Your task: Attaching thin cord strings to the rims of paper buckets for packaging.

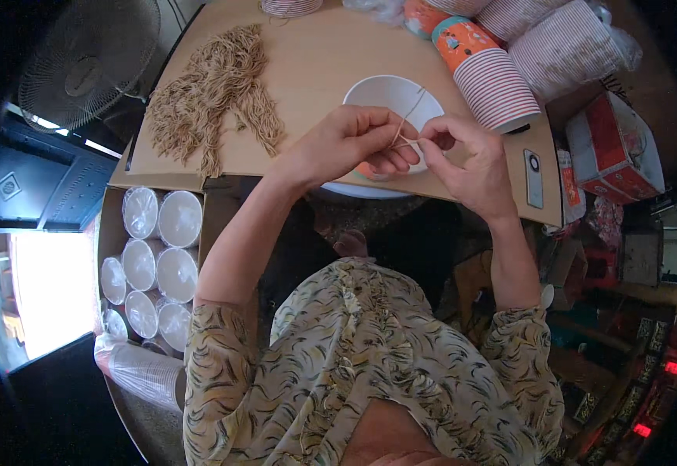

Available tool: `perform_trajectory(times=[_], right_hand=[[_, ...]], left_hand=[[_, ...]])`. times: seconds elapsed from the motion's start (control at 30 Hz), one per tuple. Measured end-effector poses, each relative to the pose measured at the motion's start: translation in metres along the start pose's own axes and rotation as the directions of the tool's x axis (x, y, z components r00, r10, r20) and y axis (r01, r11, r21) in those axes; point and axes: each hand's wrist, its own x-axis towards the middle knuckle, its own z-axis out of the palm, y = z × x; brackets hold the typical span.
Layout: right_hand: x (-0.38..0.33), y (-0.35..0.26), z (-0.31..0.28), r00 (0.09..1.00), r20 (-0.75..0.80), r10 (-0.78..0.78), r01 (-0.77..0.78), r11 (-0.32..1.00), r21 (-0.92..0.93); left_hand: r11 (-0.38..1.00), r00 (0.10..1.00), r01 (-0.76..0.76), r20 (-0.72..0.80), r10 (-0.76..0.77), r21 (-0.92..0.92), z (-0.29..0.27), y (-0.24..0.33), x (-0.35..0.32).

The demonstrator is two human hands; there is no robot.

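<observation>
My left hand (352,141) and my right hand (474,161) meet over the front part of the table, each with its fingers closed on a thin tan string (412,114). Between the fingertips the string is crossed or looped; whether it is knotted I cannot tell. Its loose end reaches up over a white, round paper bucket (369,88) behind and below my hands. My fingers cover much of that bucket, and a bit of orange shows under my left hand. Left of it, a loose heap of tan strings (203,89) lies on the cardboard-coloured tabletop (311,50).
Stacks of striped paper buckets (499,91) lie at the back right. A pale phone-like slab (533,179) is near the right edge. Below left stands a carton of plastic-wrapped cups (180,219). A fan (84,71) is at far left, and a red-white box (614,147) at right.
</observation>
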Motion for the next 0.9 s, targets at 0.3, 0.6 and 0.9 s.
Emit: perform_trajectory(times=[0.3, 0.6, 0.9], right_hand=[[-0.011, 0.023, 0.005, 0.98, 0.117, 0.161, -0.196, 0.886, 0.42], [-0.015, 0.012, -0.001, 0.979, 0.133, 0.157, -0.176, 0.974, 0.143], [-0.009, 0.009, -0.006, 0.984, 0.028, -0.177, 0.178, 0.983, -0.05]], left_hand=[[0.99, 0.996, -0.042, -0.074, 0.052, 0.138, 0.009, 0.003, -0.006], [0.982, 0.995, 0.032, -0.103, -0.013, 0.186, 0.01, 0.007, -0.005], [0.971, 0.992, -0.072, -0.08, 0.093, 0.23, 0.009, 0.003, -0.008]])
